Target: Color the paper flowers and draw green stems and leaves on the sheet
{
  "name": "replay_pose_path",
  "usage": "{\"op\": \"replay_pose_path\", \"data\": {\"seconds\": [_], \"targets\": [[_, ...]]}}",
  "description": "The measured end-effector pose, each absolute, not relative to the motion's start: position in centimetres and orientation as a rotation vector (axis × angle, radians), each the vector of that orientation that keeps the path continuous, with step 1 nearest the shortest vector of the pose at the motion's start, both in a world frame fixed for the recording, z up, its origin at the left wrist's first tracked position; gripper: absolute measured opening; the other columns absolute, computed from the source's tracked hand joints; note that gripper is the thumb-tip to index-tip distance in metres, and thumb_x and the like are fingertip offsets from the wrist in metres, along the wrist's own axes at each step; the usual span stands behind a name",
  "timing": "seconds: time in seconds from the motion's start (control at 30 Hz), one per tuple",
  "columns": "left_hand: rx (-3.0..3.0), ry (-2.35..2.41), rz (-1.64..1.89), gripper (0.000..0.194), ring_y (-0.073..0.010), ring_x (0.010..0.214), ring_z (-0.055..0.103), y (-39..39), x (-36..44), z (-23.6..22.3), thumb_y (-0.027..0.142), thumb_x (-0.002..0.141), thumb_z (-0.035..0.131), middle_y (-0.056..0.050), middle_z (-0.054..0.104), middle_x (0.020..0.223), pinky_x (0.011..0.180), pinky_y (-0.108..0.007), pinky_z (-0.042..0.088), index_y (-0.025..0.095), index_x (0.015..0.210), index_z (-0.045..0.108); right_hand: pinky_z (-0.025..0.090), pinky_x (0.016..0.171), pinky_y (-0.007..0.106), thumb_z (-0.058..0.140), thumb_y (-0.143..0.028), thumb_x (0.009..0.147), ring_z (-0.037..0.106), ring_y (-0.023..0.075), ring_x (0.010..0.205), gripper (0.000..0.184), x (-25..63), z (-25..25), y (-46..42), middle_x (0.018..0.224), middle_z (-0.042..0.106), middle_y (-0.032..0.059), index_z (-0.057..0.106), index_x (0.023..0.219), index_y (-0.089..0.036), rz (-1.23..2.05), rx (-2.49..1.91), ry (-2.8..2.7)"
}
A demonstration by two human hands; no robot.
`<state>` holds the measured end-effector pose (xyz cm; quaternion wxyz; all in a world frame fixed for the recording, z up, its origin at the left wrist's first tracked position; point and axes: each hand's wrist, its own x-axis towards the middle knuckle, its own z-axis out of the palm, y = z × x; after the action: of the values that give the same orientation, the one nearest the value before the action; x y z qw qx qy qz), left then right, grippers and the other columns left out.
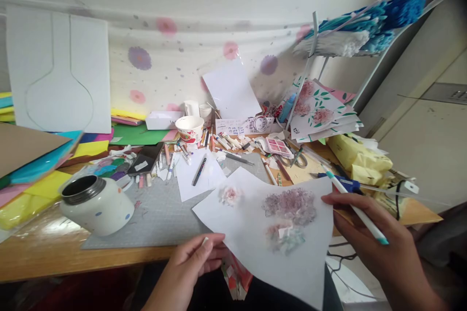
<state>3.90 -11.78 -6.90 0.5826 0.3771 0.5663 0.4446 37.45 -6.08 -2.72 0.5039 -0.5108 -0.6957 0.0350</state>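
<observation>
Now the painted sheet (248, 218) spans lower centre, left of the right hand (372, 226), which pinches its right edge and grips a white marker (367, 220), long axis slanting down rightward, just beside the paper. The left hand (195, 260) curls at the lower-left edge; can't tell whether it's pinching. Beyond, left: grey cutting mat (160, 209).

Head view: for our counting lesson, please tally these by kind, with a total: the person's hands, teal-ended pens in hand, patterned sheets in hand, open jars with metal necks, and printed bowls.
Hands (left hand, right hand): 2
Teal-ended pen: 1
Patterned sheet: 1
Open jar: 1
Printed bowl: 1
Total: 6
</observation>
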Motion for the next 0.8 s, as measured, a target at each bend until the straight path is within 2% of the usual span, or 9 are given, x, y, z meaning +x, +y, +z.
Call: {"op": "replay_pose_path", "data": {"seconds": [0.13,0.3,0.4,0.5,0.7,0.8], "targets": [[1.06,1.385,1.123,0.063,-0.0299,0.097,0.069,-9.3,3.8,-5.2,0.077,0.071,0.065,-0.011,0.076,0.101,0.091,-0.04,0.055,0.019,0.093,0.077,0.06,0.083,0.025,0.066,-0.018,0.084,0.074,0.0224,0.098,0.023,37.9,-2.7,-7.8,0.1,0.076,0.0049,0.066,0.106,-0.026,-0.074,-1.132,-1.879],[1.355,1.424,1.238,0.048,-0.0267,0.1,0.064,-6.1,1.6,-3.2,0.067,0.077,0.067,-0.005,0.074,0.1,0.095,-0.038,0.05,0.022,0.09,0.076,0.061,0.086,0.036,0.065,-0.007,0.081,0.075,0.0249,0.093,0.039,36.4,-4.1,-9.1,0.102,0.076,0.0071,0.061,0.114,-0.028,-0.075,-1.013,-1.921],[1.382,1.445,1.266,0.039,-0.0231,0.102,0.064,-3.0,-0.3,-3.1,0.053,0.09,0.062,-0.006,0.069,0.105,0.096,-0.045,0.05,0.015,0.1,0.068,0.063,0.083,0.038,0.063,-0.003,0.08,0.075,0.0262,0.094,0.047,34.1,-5.6,-8.8,0.105,0.076,0.0095,0.058,0.119,-0.028,-0.059,-0.948,-1.944],[1.299,1.511,1.297,0.032,-0.0222,0.102,0.064,1.0,-1.4,-2.9,0.041,0.095,0.06,-0.008,0.064,0.117,0.089,-0.044,0.055,0.016,0.115,0.061,0.063,0.085,0.039,0.056,-0.003,0.082,0.074,0.0257,0.101,0.046,31.0,-7.3,-8.1,0.112,0.076,0.0108,0.056,0.12,-0.028,0.063,-0.953,-1.959],[1.186,1.645,1.262,0.035,-0.0227,0.105,0.064,7.3,-2.0,-2.4,0.038,0.095,0.061,-0.009,0.061,0.123,0.088,-0.044,0.056,0.017,0.123,0.057,0.059,0.094,0.043,0.054,-0.003,0.078,0.069,0.0275,0.114,0.047,26.1,-9.2,-6.5,0.132,0.068,0.0153,0.056,0.12,-0.022,0.314,-0.833,-2.189],[1.256,1.724,1.229,0.035,-0.0224,0.104,0.064,8.3,-2.6,-2.8,0.038,0.095,0.061,-0.009,0.062,0.122,0.088,-0.044,0.056,0.017,0.122,0.057,0.06,0.093,0.039,0.055,-0.002,0.077,0.07,0.0254,0.112,0.053,26.1,-8.4,-5.9,0.133,0.067,0.014,0.054,0.126,-0.022,0.471,-0.837,-2.218]]}}
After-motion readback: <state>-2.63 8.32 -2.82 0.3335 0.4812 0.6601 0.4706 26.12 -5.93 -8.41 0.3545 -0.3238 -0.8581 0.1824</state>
